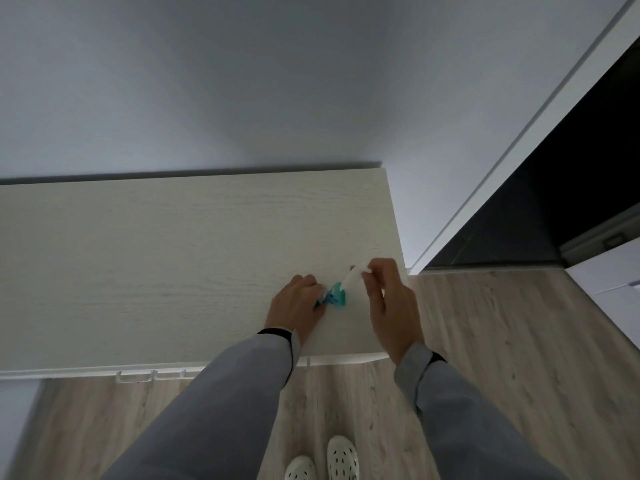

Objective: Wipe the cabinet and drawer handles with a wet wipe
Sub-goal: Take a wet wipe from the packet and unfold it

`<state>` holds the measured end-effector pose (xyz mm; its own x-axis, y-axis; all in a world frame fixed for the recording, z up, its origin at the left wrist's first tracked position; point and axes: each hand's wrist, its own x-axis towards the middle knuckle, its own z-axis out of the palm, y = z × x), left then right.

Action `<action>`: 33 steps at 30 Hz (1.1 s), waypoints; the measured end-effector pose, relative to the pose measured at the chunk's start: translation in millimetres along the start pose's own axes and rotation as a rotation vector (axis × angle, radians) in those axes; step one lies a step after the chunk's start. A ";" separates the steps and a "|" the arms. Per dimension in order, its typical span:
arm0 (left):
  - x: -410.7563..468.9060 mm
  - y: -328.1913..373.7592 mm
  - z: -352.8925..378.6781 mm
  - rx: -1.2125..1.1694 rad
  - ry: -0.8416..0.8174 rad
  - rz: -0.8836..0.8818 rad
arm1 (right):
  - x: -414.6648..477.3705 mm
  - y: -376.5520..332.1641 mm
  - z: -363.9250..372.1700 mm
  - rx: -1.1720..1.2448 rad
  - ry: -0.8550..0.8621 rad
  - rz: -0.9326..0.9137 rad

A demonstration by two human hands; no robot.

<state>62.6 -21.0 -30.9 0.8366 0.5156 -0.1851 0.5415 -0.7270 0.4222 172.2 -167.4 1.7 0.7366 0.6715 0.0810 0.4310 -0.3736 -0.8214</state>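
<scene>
A small teal and blue wet wipe packet [335,296] lies on the white wood-grain cabinet top [173,258], near its right end. My left hand [296,308] holds the packet down, fingers curled on its left side. My right hand [389,299] pinches a white wipe [355,276] that stretches from the packet up and to the right. White handles [135,375] stick out below the cabinet's front edge, mostly hidden from this angle.
A plain grey wall rises behind the cabinet. A white door frame [519,143] and a dark doorway [571,188] stand to the right. Light wood floor [485,341] lies below, with my white perforated shoes [329,460] at the bottom.
</scene>
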 end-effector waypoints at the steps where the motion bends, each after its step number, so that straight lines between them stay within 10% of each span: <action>1: 1.3 -0.9 -1.9 0.015 -0.010 -0.014 | 5.6 -2.4 -4.7 0.014 0.014 -0.014; 9: -10.1 -0.8 -16.6 -0.001 -0.028 -0.077 | 18.7 -20.4 -25.8 0.159 -0.022 0.061; 21: -63.8 56.4 -130.7 -0.711 0.540 0.078 | 14.1 -116.1 -42.6 0.460 -0.118 -0.017; 33: -117.5 74.4 -190.1 -0.836 0.535 0.008 | -16.5 -183.2 -80.1 0.493 -0.108 -0.049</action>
<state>-11.3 -49.5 190.9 0.5807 0.7985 0.1585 0.1313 -0.2839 0.9498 122.9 -161.3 196.0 0.6523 0.7527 0.0890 0.1470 -0.0104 -0.9891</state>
